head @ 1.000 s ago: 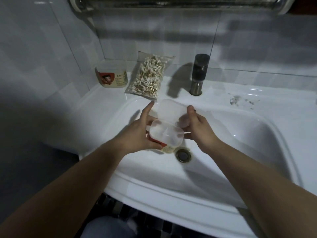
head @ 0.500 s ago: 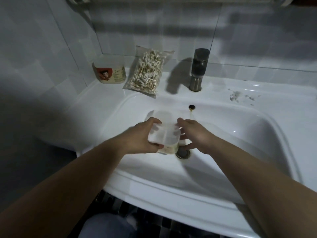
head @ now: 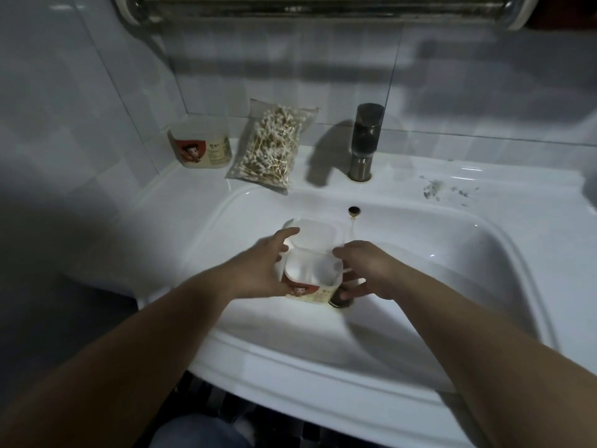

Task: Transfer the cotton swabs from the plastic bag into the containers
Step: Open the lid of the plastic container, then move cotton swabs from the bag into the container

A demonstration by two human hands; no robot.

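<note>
Hands meet low in the bowl of a white ceramic sink (head: 323, 367), around a small translucent white plastic container with a red cartoon label (head: 311, 276). This open container stands upright in the bowl, at ten o'clock of the round metal drain (head: 340, 299), and its hinged lid (head: 315, 234) is tipped back toward twelve o'clock. A divider splits its inside into two compartments. The left hand (head: 258, 270) grips the open container from nine o'clock, thumb low on the labelled front and forefinger reaching up beside the edge of the hinged lid. The right hand (head: 371, 270) hovers at three o'clock with its fingers loosely spread and clamped on nothing; its fingertips sit right by the rim, though whether they touch it cannot be told, and its thumb lies over the drain. At eleven o'clock from the open container, up on the sink's back ledge, a clear plastic bag (head: 265, 150) leans against the tiled wall (head: 97, 124), and the wooden-stemmed cotton swabs (head: 274, 130) are packed inside it. Just beside the bag, at its nine o'clock, stands a second container (head: 200, 147) of the same kind with its lid down. A dark metal tap (head: 366, 140) rises at one o'clock, an overflow hole (head: 354, 210) sits below it in the bowl wall, and grey smudges (head: 433, 189) mark the ledge at two o'clock. A metal rail (head: 323, 8) runs along the top.
</note>
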